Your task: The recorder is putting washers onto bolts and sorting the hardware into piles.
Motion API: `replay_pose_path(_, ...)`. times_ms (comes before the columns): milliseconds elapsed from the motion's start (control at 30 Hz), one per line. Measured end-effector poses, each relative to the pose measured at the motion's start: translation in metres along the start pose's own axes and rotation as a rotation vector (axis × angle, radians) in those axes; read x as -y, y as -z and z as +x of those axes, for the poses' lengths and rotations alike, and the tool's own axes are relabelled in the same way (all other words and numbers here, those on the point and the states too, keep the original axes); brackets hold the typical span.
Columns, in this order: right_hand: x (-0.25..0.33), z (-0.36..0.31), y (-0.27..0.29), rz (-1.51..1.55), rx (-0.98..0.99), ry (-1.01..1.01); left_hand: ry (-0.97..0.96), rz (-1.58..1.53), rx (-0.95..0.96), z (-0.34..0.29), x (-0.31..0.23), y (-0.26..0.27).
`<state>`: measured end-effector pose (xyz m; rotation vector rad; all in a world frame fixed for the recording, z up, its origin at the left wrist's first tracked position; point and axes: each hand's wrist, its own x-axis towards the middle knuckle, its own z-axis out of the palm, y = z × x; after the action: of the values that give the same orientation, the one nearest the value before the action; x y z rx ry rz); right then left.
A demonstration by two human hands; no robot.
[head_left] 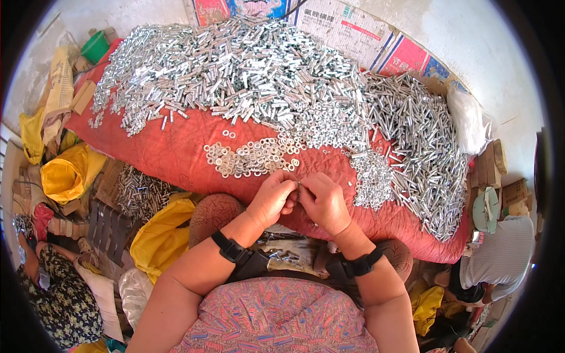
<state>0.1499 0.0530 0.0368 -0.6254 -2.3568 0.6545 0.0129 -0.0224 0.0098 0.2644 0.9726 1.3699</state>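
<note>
Pc [299, 187] half-hid, btwn L hand [273, 197], R hand [325, 202]

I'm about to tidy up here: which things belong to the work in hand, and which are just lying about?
Seemingly part of the work:
small metal piece, at the fingertips of the left hand and right hand
flat washers
metal sleeves
metal bolts
red cloth under the piles

Apparently just lying about:
green tub
open yellow sack
white plastic bag
</note>
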Motion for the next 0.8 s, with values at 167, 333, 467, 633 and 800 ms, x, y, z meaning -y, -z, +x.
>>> replay_pose_path(167, 0.0, -0.007, 0.008, 0.204, -0.021, -0.129, 0.016, 0.011, 0.064, 0.002, 0.003, 0.001)
replay_pose_path(333, 0.0, 0.005, 0.025, 0.632, 0.309, -0.612, -0.06, 0.085, 0.045, 0.004, 0.008, -0.007)
replay_pose_path(467, -0.007, 0.009, 0.024, 0.545, 0.257, -0.561, -0.058, 0.059, -0.011, 0.004, 0.008, -0.013)
replay_pose_path(633, -0.032, 0.002, 0.016, -0.297, 0.134, -0.069, -0.082, 0.005, -0.103, 0.007, 0.005, -0.008)
replay_pose_path(800, -0.038, 0.001, 0.009, -0.322, 0.111, -0.123, -0.084, -0.018, -0.117, 0.009, 0.007, -0.006)
